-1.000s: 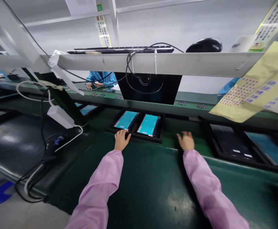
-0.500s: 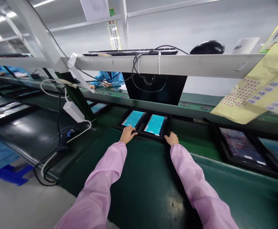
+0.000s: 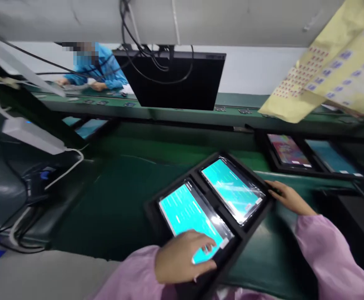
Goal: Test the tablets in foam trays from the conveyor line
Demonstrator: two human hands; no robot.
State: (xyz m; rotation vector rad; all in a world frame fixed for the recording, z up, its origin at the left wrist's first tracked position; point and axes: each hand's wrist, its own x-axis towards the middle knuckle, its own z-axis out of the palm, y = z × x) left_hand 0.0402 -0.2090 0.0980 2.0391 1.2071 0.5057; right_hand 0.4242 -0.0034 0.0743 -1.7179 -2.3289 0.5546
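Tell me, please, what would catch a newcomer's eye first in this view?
Probably the two bright turquoise tablets side by side in the black tray, in the lower middle, with the left hand over the nearer one and the right hand at the tray's right corner. After that, the yellow sheets hanging at upper right and the black monitor at upper centre stand out.

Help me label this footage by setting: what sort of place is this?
Probably an electronics assembly or testing line: a black tray holds two lit, tablet-like screens, small circuit-board-like pieces lie along a green ledge, and a person in blue is beyond it.
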